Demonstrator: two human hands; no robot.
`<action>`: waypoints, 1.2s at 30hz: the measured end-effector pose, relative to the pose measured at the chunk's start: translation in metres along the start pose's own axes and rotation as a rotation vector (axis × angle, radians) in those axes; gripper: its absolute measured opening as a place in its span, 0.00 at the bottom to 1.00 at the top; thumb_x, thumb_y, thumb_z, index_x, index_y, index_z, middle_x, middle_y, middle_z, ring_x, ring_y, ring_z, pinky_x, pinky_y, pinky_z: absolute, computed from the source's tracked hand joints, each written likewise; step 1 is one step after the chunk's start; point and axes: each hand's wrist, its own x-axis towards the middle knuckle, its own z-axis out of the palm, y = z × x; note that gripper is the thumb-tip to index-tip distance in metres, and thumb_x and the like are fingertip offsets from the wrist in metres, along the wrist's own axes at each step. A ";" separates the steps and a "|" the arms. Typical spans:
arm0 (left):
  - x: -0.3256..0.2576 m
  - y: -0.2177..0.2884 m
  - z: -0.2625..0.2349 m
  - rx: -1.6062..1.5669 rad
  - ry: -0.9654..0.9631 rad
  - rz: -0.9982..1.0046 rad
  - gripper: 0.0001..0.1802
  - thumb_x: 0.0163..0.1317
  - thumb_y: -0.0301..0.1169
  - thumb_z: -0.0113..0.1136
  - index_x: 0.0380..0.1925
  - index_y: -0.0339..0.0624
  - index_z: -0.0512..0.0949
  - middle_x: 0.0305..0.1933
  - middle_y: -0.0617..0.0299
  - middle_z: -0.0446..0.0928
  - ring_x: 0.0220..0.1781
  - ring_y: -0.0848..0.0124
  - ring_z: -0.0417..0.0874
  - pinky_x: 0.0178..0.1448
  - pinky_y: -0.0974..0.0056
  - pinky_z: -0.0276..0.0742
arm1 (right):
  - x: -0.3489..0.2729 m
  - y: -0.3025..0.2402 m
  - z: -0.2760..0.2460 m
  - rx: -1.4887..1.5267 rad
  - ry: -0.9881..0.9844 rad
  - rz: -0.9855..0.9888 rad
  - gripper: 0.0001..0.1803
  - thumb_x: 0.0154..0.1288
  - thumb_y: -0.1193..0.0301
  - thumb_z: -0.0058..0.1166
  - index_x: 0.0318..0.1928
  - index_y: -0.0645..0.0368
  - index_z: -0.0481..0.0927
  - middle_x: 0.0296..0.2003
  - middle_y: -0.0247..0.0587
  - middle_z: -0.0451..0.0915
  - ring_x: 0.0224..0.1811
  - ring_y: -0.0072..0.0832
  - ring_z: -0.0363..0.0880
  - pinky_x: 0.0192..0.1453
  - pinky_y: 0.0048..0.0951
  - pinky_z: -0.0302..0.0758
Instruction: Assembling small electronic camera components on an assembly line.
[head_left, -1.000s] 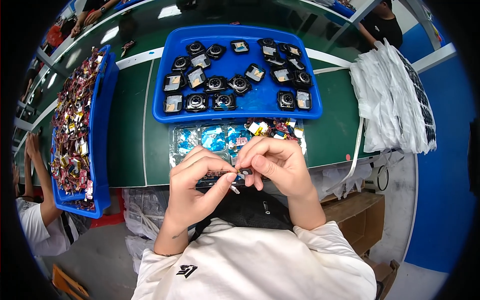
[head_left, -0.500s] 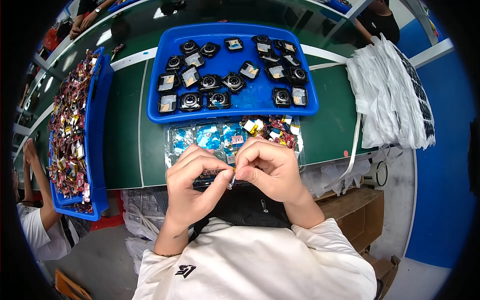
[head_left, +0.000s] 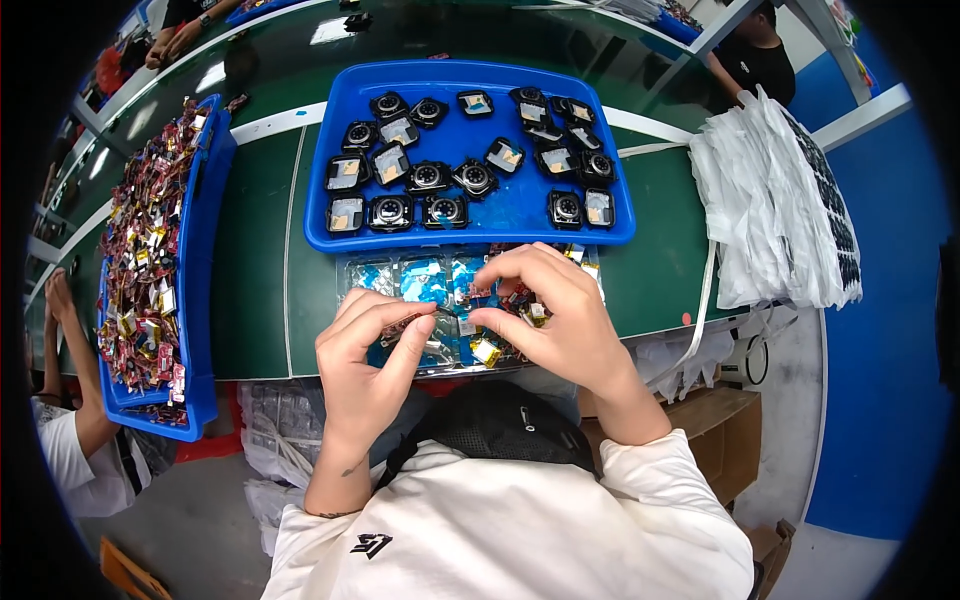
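My left hand [head_left: 365, 345] is closed in a pinch over the clear plastic tray [head_left: 345, 280]; a small reddish circuit board [head_left: 398, 327] shows partly under its fingers, mostly hidden. My right hand [head_left: 550, 315] is over the same tray with thumb and forefinger apart, holding nothing that I can see. Close to its fingertips, a small red board [head_left: 481, 291] lies on the tray's blue film [head_left: 422, 278]. Small boards with yellow and white parts [head_left: 486, 351] lie under and around the right hand.
Beyond the tray, a blue bin [head_left: 320, 228] holds several black watch cases [head_left: 390, 211]. At left stands a blue bin [head_left: 205, 330] heaped with small red boards [head_left: 140, 260]. White plastic sheets [head_left: 750, 200] are stacked at right. Other people sit around the green table [head_left: 255, 290].
My hands have moved apart from their shared pinch. The right thumb and forefinger have opened, and the right hand has shifted slightly to the right; the left has moved slightly left.
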 end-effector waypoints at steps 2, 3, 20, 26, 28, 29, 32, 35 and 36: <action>0.001 -0.001 -0.004 0.051 -0.007 0.031 0.03 0.52 0.17 0.64 0.28 0.31 0.80 0.29 0.58 0.79 0.34 0.70 0.76 0.40 0.69 0.70 | 0.008 0.013 -0.007 -0.139 -0.044 -0.084 0.10 0.53 0.76 0.62 0.37 0.62 0.77 0.32 0.38 0.77 0.31 0.34 0.76 0.39 0.33 0.72; 0.002 -0.001 -0.005 0.105 -0.017 0.057 0.03 0.51 0.17 0.64 0.27 0.31 0.81 0.29 0.58 0.80 0.34 0.70 0.76 0.39 0.69 0.70 | 0.012 0.015 -0.009 -0.272 -0.088 -0.163 0.11 0.54 0.75 0.62 0.38 0.62 0.77 0.32 0.37 0.76 0.33 0.35 0.76 0.39 0.34 0.72; 0.001 0.000 -0.007 0.060 -0.033 0.113 0.04 0.47 0.21 0.67 0.25 0.37 0.82 0.26 0.60 0.79 0.31 0.68 0.76 0.38 0.66 0.70 | 0.102 0.076 -0.031 -0.527 -0.309 -0.209 0.19 0.57 0.64 0.62 0.50 0.51 0.81 0.39 0.34 0.81 0.50 0.29 0.73 0.51 0.31 0.64; -0.001 -0.003 -0.006 0.019 -0.032 0.093 0.04 0.47 0.21 0.67 0.25 0.37 0.82 0.27 0.60 0.79 0.31 0.68 0.76 0.38 0.66 0.70 | 0.093 0.064 -0.049 -0.462 -0.402 -0.162 0.27 0.49 0.60 0.67 0.53 0.48 0.80 0.44 0.36 0.81 0.53 0.29 0.71 0.55 0.33 0.61; 0.000 -0.002 -0.005 0.012 -0.041 0.096 0.04 0.47 0.21 0.67 0.25 0.37 0.82 0.27 0.59 0.80 0.31 0.68 0.76 0.38 0.66 0.70 | 0.091 0.066 -0.054 -0.465 -0.451 -0.140 0.28 0.48 0.60 0.68 0.52 0.48 0.81 0.47 0.36 0.80 0.53 0.30 0.71 0.56 0.32 0.61; 0.000 -0.001 -0.005 0.006 -0.048 0.094 0.04 0.47 0.20 0.66 0.25 0.35 0.81 0.27 0.59 0.79 0.31 0.68 0.76 0.38 0.67 0.70 | 0.090 0.069 -0.056 -0.439 -0.437 -0.155 0.28 0.47 0.60 0.69 0.52 0.47 0.81 0.47 0.35 0.80 0.54 0.29 0.71 0.57 0.32 0.61; -0.001 0.000 -0.004 -0.002 -0.051 0.084 0.04 0.48 0.20 0.66 0.24 0.34 0.80 0.26 0.59 0.79 0.32 0.69 0.76 0.39 0.67 0.69 | 0.083 0.067 -0.061 -0.491 -0.428 -0.109 0.28 0.47 0.62 0.69 0.52 0.46 0.81 0.46 0.31 0.81 0.53 0.28 0.70 0.58 0.32 0.61; -0.002 -0.001 -0.002 -0.007 -0.053 0.075 0.03 0.48 0.20 0.66 0.24 0.34 0.81 0.26 0.59 0.79 0.32 0.70 0.76 0.39 0.67 0.70 | 0.081 0.068 -0.057 -0.556 -0.415 -0.101 0.26 0.46 0.64 0.69 0.51 0.47 0.82 0.42 0.29 0.84 0.51 0.29 0.72 0.60 0.33 0.61; -0.002 -0.001 -0.002 -0.007 -0.054 0.074 0.03 0.48 0.19 0.66 0.24 0.34 0.81 0.26 0.59 0.79 0.32 0.70 0.76 0.39 0.68 0.70 | 0.081 0.065 -0.057 -0.479 -0.400 -0.122 0.26 0.46 0.66 0.69 0.51 0.48 0.82 0.42 0.31 0.83 0.49 0.31 0.73 0.60 0.33 0.62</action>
